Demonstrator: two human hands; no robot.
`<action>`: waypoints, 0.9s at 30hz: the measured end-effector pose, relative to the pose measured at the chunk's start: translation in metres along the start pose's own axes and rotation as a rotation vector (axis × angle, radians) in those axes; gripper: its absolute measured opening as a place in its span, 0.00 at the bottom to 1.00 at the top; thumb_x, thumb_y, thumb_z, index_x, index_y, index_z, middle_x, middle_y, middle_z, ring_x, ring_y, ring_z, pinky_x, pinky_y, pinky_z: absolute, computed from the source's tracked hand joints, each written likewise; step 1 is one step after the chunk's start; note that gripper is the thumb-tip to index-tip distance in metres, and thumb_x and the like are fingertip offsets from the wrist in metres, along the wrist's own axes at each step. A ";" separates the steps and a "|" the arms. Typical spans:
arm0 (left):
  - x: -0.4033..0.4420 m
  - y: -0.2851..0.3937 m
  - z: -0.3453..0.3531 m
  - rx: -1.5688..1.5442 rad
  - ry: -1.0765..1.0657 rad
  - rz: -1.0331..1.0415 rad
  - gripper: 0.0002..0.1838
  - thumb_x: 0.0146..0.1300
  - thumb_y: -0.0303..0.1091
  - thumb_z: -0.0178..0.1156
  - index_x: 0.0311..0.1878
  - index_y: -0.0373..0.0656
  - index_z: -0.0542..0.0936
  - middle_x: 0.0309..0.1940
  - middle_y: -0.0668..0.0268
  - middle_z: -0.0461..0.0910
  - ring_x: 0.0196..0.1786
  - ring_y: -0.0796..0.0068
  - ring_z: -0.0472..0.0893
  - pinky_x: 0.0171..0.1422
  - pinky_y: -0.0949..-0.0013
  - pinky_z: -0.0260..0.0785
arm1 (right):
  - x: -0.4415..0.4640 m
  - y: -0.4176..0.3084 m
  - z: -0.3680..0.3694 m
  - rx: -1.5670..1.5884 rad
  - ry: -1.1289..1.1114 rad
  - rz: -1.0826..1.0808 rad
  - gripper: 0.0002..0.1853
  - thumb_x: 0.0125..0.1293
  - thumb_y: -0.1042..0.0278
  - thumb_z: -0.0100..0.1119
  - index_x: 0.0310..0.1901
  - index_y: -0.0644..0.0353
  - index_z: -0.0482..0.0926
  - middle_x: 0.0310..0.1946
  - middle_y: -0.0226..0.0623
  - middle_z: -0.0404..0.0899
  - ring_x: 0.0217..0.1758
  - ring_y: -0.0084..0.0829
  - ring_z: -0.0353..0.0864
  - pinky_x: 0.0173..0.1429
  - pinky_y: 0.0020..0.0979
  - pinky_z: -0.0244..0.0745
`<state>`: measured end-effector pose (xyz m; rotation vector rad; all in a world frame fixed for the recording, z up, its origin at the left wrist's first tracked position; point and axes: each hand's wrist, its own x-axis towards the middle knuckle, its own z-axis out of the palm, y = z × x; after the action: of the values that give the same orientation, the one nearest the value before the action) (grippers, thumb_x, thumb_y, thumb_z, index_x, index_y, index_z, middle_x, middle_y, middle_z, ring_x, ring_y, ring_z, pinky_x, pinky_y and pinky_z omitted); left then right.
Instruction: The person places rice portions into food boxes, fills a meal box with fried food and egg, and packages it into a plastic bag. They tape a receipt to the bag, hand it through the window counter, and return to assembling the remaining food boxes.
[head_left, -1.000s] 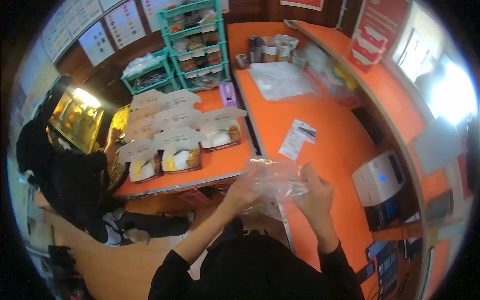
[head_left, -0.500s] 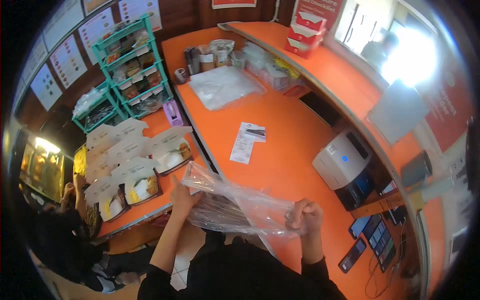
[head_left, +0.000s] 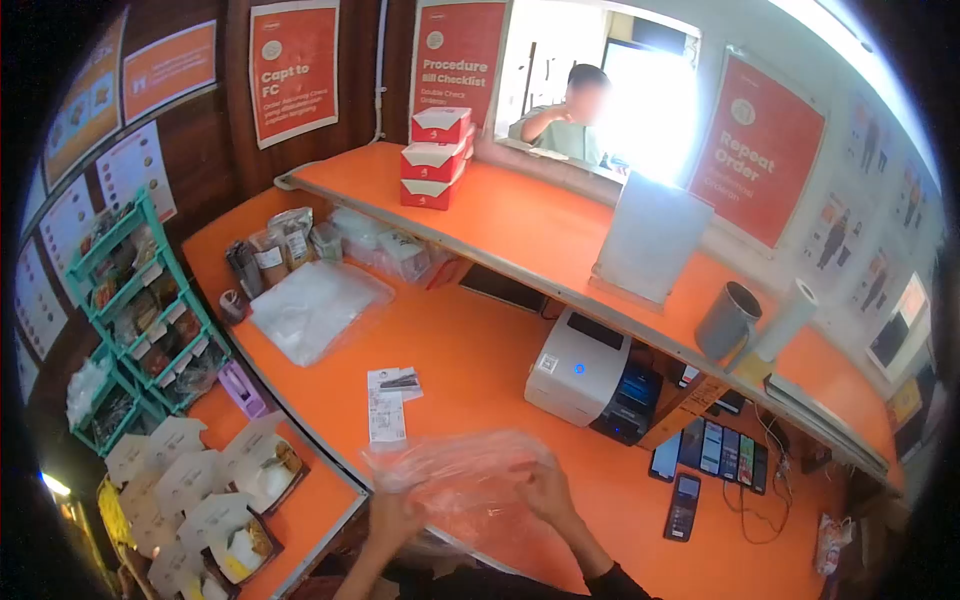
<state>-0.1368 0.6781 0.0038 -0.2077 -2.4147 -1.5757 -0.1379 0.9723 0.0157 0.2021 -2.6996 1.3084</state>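
A clear plastic bag (head_left: 470, 475) stretches between my two hands above the front of the orange counter, its film blurred by motion. At its left side my left hand (head_left: 398, 515) is closed on the plastic. My right hand (head_left: 548, 492) grips the opposite side with curled fingers. Just beyond the bag lies a printed receipt (head_left: 386, 418) with a small dark-and-white packet (head_left: 400, 382) on its upper end. Left of my left hand are several open-lidded food boxes (head_left: 240, 545) holding rice and other food.
A stack of clear plastic bags (head_left: 310, 315) lies at the back left, near teal shelves (head_left: 150, 300). A white printer (head_left: 575, 370) and several phones (head_left: 682, 505) are on the right. Red-and-white boxes (head_left: 430, 190) stand on the raised shelf. Behind the window is a person (head_left: 575, 125).
The view has swung up and to the right, showing more wall and the window. My hands have come closer together, and the bag between them is bunched and raised over the counter.
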 end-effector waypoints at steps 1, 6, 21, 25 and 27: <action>0.004 0.018 0.002 0.440 -0.123 0.218 0.30 0.51 0.20 0.57 0.62 0.42 0.76 0.55 0.42 0.75 0.60 0.45 0.72 0.68 0.43 0.60 | -0.002 -0.005 0.011 -0.206 0.133 -0.166 0.35 0.50 0.74 0.60 0.64 0.49 0.70 0.57 0.57 0.70 0.49 0.55 0.76 0.45 0.45 0.77; 0.024 -0.052 -0.006 0.618 -0.255 0.088 0.27 0.50 0.20 0.58 0.58 0.39 0.77 0.60 0.40 0.69 0.62 0.39 0.69 0.71 0.48 0.57 | -0.019 0.024 -0.015 -0.274 0.099 0.245 0.36 0.48 0.71 0.67 0.63 0.52 0.70 0.60 0.66 0.59 0.45 0.57 0.79 0.46 0.45 0.79; 0.068 -0.090 0.087 0.757 -1.192 -0.173 0.16 0.42 0.31 0.68 0.37 0.34 0.83 0.43 0.40 0.80 0.44 0.47 0.83 0.50 0.56 0.78 | -0.068 0.096 -0.041 -0.839 -0.658 0.848 0.45 0.51 0.44 0.66 0.72 0.35 0.60 0.73 0.45 0.57 0.78 0.61 0.43 0.58 0.52 0.74; 0.069 -0.092 0.083 0.611 -1.175 -0.158 0.27 0.44 0.31 0.69 0.52 0.40 0.80 0.52 0.40 0.76 0.46 0.50 0.83 0.53 0.59 0.77 | -0.072 0.100 -0.067 -0.460 -0.336 0.824 0.44 0.43 0.39 0.72 0.67 0.22 0.67 0.78 0.40 0.33 0.77 0.68 0.32 0.66 0.68 0.54; 0.071 -0.060 0.080 0.552 -1.159 -0.276 0.30 0.43 0.30 0.70 0.55 0.42 0.79 0.51 0.44 0.78 0.49 0.52 0.82 0.54 0.60 0.75 | -0.063 0.076 -0.079 -0.445 -0.350 0.841 0.43 0.42 0.36 0.72 0.65 0.21 0.70 0.78 0.41 0.31 0.77 0.67 0.30 0.70 0.69 0.45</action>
<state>-0.2303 0.7258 -0.0590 -0.9039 -3.7657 -0.8347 -0.0851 1.0853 -0.0052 -0.9192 -3.4476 0.7709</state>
